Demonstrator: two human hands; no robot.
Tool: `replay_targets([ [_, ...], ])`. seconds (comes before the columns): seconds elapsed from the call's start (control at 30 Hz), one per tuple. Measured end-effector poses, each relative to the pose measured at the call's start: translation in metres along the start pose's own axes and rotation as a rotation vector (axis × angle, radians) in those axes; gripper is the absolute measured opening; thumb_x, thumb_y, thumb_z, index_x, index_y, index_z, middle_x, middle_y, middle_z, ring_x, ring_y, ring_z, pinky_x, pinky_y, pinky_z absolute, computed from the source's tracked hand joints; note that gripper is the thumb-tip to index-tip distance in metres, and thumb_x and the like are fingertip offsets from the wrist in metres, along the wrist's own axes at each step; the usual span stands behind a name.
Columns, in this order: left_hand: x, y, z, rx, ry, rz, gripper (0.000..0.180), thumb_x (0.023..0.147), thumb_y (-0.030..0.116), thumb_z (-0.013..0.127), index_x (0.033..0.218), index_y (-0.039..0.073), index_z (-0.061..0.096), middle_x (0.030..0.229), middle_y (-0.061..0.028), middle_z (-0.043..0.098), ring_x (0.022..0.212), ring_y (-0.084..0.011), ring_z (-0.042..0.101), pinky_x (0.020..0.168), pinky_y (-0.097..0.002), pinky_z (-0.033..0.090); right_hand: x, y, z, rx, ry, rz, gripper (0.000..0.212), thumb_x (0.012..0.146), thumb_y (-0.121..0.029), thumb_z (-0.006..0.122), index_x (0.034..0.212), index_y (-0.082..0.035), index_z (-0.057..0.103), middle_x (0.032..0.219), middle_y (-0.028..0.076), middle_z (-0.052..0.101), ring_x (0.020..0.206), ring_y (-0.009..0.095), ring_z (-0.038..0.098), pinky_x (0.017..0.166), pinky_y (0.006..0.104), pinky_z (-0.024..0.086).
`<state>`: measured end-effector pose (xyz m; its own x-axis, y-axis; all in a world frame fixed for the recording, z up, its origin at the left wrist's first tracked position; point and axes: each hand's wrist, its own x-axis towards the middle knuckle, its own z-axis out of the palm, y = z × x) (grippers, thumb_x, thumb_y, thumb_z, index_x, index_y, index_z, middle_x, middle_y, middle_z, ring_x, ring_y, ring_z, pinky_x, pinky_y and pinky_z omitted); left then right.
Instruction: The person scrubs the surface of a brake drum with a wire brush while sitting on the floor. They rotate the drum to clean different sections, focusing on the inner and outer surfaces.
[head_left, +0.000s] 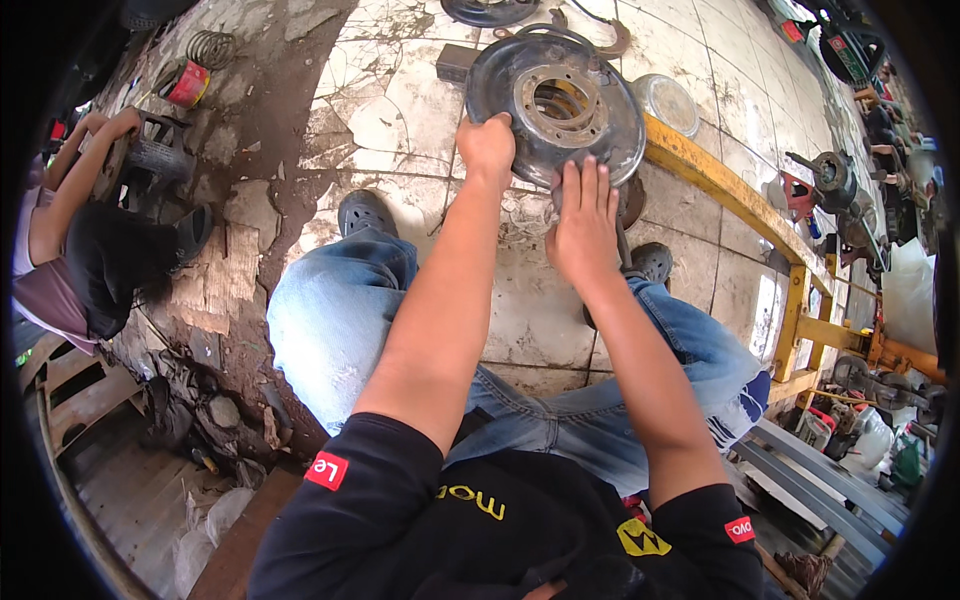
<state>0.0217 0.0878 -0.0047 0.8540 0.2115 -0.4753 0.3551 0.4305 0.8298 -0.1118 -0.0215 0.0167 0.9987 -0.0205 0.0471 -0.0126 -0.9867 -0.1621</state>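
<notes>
A black round brake backing plate [492, 88] with a bare metal ring of bolt holes at its centre is held tilted in front of me, above the tiled floor. My left hand [487, 147] is closed on its left edge, thumb on the face. Against the lower face rests my right hand [583, 215], its fingers stretched out flat and pointing away from me. Something small and dark shows beside its fingertips; I cannot make out what it is. Through the centre hole a yellowish coil or ring is partly visible.
A yellow metal frame [720, 182] runs along my right, near a round grey lid [668, 106]. Another black plate [490, 8] lies at the far edge. To the left, a person [100, 220] sits by a dark metal part [158, 150], with a red tin [187, 84] and coil spring [211, 48] beyond.
</notes>
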Motion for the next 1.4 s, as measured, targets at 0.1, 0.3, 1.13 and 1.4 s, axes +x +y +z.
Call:
replay_targets([
  [0.1, -0.004, 0.003, 0.001, 0.009, -0.009, 0.009, 0.038, 0.083, 0.004, 0.065, 0.118, -0.009, 0.057, 0.11, -0.0208, 0.065, 0.096, -0.0304, 0.064, 0.085, -0.0424, 0.051, 0.001, 0.0, -0.002, 0.015, -0.007, 0.015, 0.084, 0.076, -0.006, 0.065, 0.15, 0.001, 0.026, 0.155, 0.028, 0.023, 0.146, 0.046, 0.02, 0.116, 0.059, 0.021],
  [0.3, 0.005, 0.0, -0.004, 0.027, -0.015, 0.041, 0.039, 0.083, 0.005, 0.065, 0.118, -0.009, 0.057, 0.111, -0.0209, 0.065, 0.097, -0.0301, 0.063, 0.086, -0.0415, 0.051, -0.004, 0.006, 0.007, -0.001, 0.033, -0.013, 0.07, 0.083, -0.002, 0.054, 0.149, 0.001, 0.031, 0.156, 0.028, 0.024, 0.146, 0.045, 0.022, 0.116, 0.0581, 0.022],
  [1.13, -0.001, 0.01, 0.002, -0.005, -0.013, 0.008, 0.04, 0.083, 0.004, 0.064, 0.12, -0.008, 0.055, 0.112, -0.0222, 0.063, 0.098, -0.0319, 0.063, 0.083, -0.044, 0.052, -0.003, -0.002, -0.009, -0.01, -0.069, 0.034, 0.079, 0.082, -0.002, 0.057, 0.153, -0.001, 0.022, 0.159, 0.026, 0.016, 0.148, 0.043, 0.016, 0.118, 0.0574, 0.017],
  [1.4, 0.0, 0.009, 0.005, -0.025, 0.007, -0.011, 0.038, 0.082, 0.004, 0.065, 0.117, -0.008, 0.056, 0.109, -0.0225, 0.064, 0.096, -0.0319, 0.063, 0.083, -0.0444, 0.053, -0.013, -0.003, -0.001, -0.017, -0.077, 0.028, 0.076, 0.084, -0.003, 0.052, 0.154, 0.001, 0.021, 0.16, 0.027, 0.015, 0.148, 0.045, 0.016, 0.118, 0.0587, 0.015],
])
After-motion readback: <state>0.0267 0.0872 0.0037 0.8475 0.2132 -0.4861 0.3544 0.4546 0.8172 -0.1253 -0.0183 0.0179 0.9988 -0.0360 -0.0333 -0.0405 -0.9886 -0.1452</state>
